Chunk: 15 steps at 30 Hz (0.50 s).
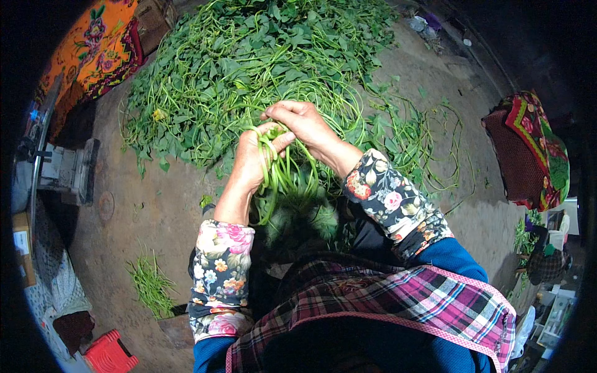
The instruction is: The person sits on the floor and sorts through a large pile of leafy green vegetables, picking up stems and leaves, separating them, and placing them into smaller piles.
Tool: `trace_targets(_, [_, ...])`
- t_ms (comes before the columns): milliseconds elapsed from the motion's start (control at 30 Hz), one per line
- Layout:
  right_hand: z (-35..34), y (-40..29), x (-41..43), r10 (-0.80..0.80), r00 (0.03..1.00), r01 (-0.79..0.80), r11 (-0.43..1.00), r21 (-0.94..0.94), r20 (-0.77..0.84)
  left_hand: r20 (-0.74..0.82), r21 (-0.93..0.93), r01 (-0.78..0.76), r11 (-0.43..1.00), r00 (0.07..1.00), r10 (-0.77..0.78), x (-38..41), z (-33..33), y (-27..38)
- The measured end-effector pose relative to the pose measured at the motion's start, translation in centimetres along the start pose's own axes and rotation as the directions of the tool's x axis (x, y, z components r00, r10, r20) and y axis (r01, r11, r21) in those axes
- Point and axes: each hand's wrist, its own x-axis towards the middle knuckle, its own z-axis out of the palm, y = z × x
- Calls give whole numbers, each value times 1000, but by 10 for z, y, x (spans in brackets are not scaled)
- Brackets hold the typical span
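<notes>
My left hand (255, 151) is closed around several long green leafy-vine stems (275, 172), which hang below it towards my lap. Thumb and fingers of my right hand (298, 123) pinch a stem at the top of that bunch, just right of the left hand. Leaves hang in shadow beneath both hands. Beyond them lies a large heap of green leafy vines (224, 79) on the concrete floor (177, 186). Loose vines (419, 135) trail off the heap to the right.
A small pile of cut stems (151, 279) lies on the floor at lower left, near a red plastic object (110, 353). An orange flowered cloth (98, 51) is at upper left, a cloth-covered seat (527, 151) at right. Another person (550, 263) is at the far right, beside more greens.
</notes>
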Motion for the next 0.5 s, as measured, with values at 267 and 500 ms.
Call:
trace_targets(267, [-17, -6, -8, -166, 932, 277, 900, -338, 321, -214, -27, -101, 995, 973, 92, 8, -26, -5])
trace_targets(500, [-33, -10, -2, 33, 923, 86, 954, -288, 384, -93, 223, -94, 970, 989, 118, 12, -31, -3])
